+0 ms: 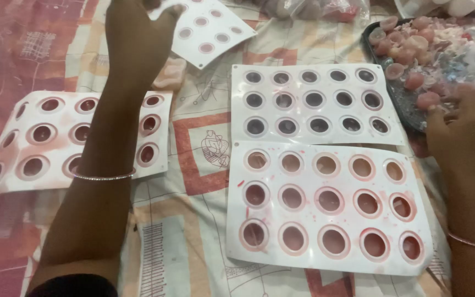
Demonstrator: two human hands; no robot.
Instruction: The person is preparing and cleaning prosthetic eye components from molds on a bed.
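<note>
Outstretched, the left hand grips a white mould sheet; the right hand curls on the tray.

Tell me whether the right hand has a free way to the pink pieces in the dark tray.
Probably yes: the right hand already rests at the dark tray rim, with pink pieces just beyond and nothing between.

Under me there's a patterned cloth spread wide, cream with red squares and line drawings, pinkish-red at the left, softly lit.
</note>
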